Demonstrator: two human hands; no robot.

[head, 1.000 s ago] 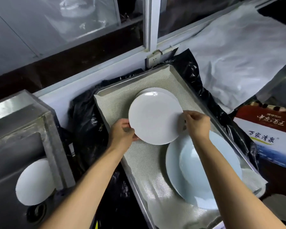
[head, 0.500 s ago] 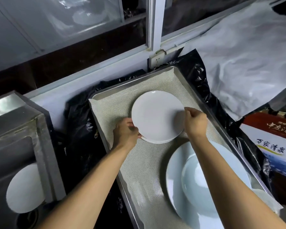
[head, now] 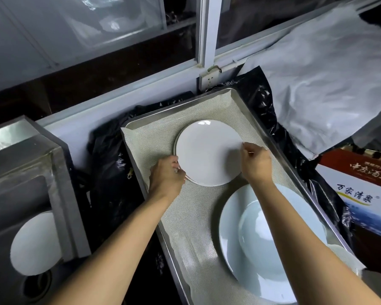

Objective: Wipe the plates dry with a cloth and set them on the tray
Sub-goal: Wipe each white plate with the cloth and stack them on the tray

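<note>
A small white plate (head: 208, 151) lies on top of another white plate, whose rim shows at its left edge, at the far end of the metal tray (head: 262, 126). My left hand (head: 166, 176) pinches the top plate's near-left rim. My right hand (head: 254, 160) pinches its right rim. A large pale-blue plate (head: 229, 230) with a smaller pale-blue plate (head: 264, 234) in it sits at the tray's near end. A beige mesh liner (head: 185, 227) covers the tray floor. No wiping cloth is in either hand.
A steel sink (head: 20, 194) at the left holds one more white plate (head: 34, 243) beside the drain. Black plastic sheeting (head: 110, 172) lies under and around the tray. A printed carton (head: 361, 190) stands at the right, with white plastic wrap (head: 328, 73) behind it.
Both hands carried the small white plate away from me and lowered it onto the plate at the tray's far end, where it now lies flat.
</note>
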